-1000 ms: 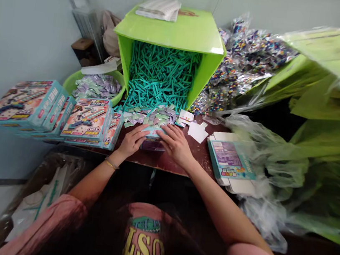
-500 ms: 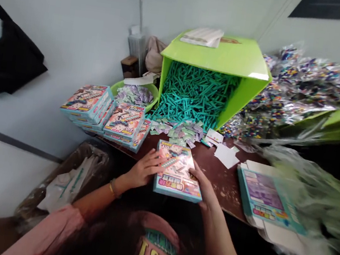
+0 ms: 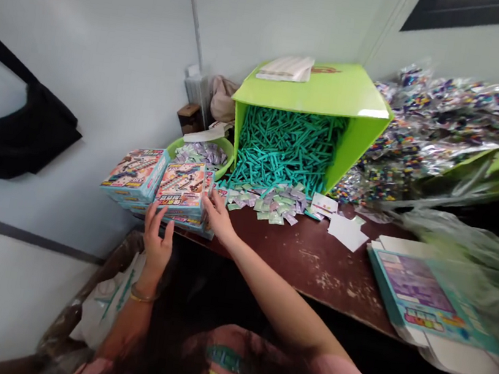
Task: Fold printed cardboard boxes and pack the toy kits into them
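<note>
A printed toy box [image 3: 182, 184] with light blue sides lies on top of the right-hand stack at the table's left. My right hand [image 3: 218, 217] rests its stretched fingers against that box's right side. Spread fingers of my left hand [image 3: 157, 245] are at the box's front left corner; whether they touch it I cannot make out. Neither hand is wrapped around anything. Beside this stack, to the left, stands another stack of similar boxes [image 3: 133, 174].
A green bin [image 3: 362, 141] on its side holds many teal sticks [image 3: 287, 149]. Small packets [image 3: 274, 206] lie before it, and a green bowl [image 3: 229, 147] stands behind the boxes. Bags of colourful pieces [image 3: 438, 127] fill the right, with flattened cartons [image 3: 429, 299] nearer. A lined bin [image 3: 108, 297] stands below left.
Both hands have moved left with the toy box. It went from in front of my body onto the right-hand stack, and my fingers have loosened from it. The view has shifted slightly.
</note>
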Motion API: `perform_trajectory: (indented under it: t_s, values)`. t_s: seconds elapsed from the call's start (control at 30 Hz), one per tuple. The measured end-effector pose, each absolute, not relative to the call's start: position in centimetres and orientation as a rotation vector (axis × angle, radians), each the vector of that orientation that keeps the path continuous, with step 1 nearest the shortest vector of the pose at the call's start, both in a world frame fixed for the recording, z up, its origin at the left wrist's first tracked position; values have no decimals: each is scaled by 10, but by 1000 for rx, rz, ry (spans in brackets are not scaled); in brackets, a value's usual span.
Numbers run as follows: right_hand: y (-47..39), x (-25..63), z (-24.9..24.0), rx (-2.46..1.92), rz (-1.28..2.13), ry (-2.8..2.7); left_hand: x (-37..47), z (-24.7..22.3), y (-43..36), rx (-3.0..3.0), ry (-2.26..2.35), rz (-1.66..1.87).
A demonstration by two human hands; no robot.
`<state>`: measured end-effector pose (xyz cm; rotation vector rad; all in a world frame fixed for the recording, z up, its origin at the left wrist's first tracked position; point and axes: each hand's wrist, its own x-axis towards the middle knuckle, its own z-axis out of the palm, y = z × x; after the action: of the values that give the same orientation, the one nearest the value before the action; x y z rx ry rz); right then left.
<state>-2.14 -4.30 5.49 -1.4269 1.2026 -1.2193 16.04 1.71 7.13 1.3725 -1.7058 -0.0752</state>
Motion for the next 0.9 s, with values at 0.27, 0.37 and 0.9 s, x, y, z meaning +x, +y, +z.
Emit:
perform_trajectory:
  t_s: [0.27, 0.37, 0.9]
  values:
    - [51, -199, -5, -1385, -1224, 1651, 148, 56, 33, 1300, -1672, 139]
    - [70, -267, -11, -1255, -1278, 1887, 143, 53, 25, 1338, -1689, 146]
    - [32, -50, 71, -949, -1343, 1003, 151, 41, 4, 983, -1898, 513]
